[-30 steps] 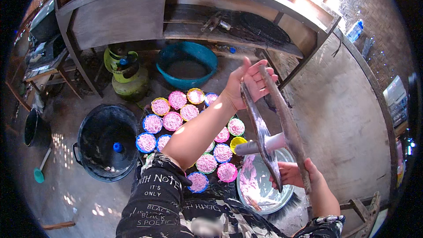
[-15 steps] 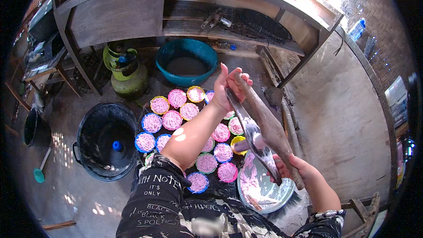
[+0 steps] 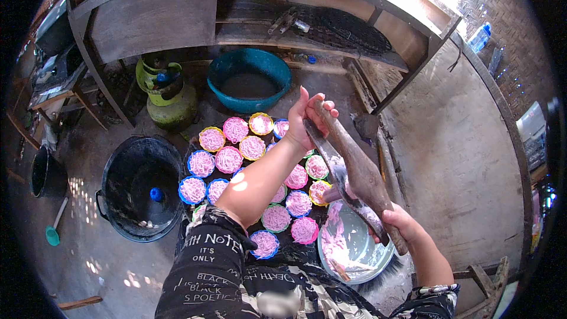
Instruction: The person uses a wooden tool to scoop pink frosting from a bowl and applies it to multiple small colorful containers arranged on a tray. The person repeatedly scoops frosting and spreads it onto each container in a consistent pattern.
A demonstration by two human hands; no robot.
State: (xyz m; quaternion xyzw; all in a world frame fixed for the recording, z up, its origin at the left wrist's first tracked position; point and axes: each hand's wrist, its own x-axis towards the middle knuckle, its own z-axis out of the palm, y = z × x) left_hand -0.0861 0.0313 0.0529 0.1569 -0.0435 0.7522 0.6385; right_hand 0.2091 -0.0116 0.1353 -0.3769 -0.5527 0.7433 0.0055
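Observation:
Both hands grip a wooden hand press [image 3: 367, 180], two long paddle-like arms set at a slant. My left hand [image 3: 308, 117] closes round its upper ends and my right hand [image 3: 403, 224] wraps the lower ends. Pink dough smears the inner arm, and a short cylinder sticks out toward a yellow-rimmed cup [image 3: 319, 192] with pink strands in it. Several small scalloped cups [image 3: 229, 159] of pink strands, rimmed in blue, pink, yellow and green, stand on a dark surface under my left forearm. Below the press, a pale green bowl [image 3: 387, 260] holds pink dough [image 3: 333, 239].
A black tub [image 3: 109, 165] stands on the left, with a green gas cylinder [image 3: 171, 106] and a teal basin [image 3: 249, 105] beyond. A wooden shelf unit [image 3: 156, 23] spans the back. At right leans a large flat panel [image 3: 455, 159].
The two press arms have come closer together at the lower end, with my right hand tighter round both. Pink strands now fill the yellow cup below the cylinder.

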